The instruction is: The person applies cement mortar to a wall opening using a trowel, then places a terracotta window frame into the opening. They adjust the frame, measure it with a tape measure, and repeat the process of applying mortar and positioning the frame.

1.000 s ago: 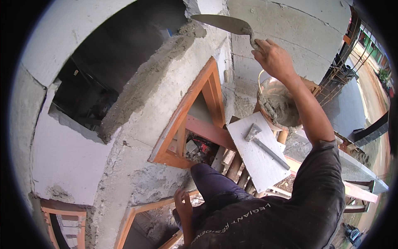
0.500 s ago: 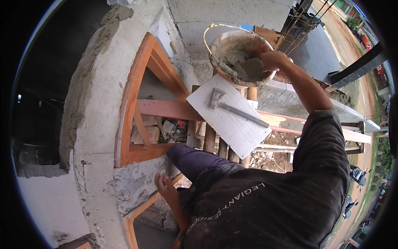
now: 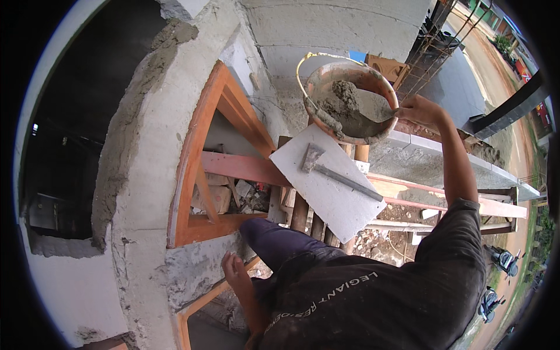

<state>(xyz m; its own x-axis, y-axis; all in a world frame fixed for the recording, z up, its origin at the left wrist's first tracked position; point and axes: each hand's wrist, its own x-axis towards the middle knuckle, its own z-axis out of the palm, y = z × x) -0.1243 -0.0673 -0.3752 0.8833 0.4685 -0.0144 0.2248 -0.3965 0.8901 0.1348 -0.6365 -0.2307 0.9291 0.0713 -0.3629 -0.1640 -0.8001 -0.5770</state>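
My right hand grips a trowel by its handle at the right rim of a bucket. Wet grey mortar is heaped on the blade, over more mortar inside the bucket. The bucket's yellowish wire handle rests to its left. Below the bucket lies a white rectangular slab, with a hammer-like tool across it. My left hand hangs low beside the wall, holding nothing, fingers loosely bent and apart.
An orange wooden frame is set in the rough grey wall at left. Wooden poles run under the slab, with rubble below. Thin steel bars rise at the upper right, and motorbikes stand far right.
My right hand has drawn back to the right, raising the trowel with a lump of mortar on it. The whole view has shifted slightly. My left hand stays low by the wall.
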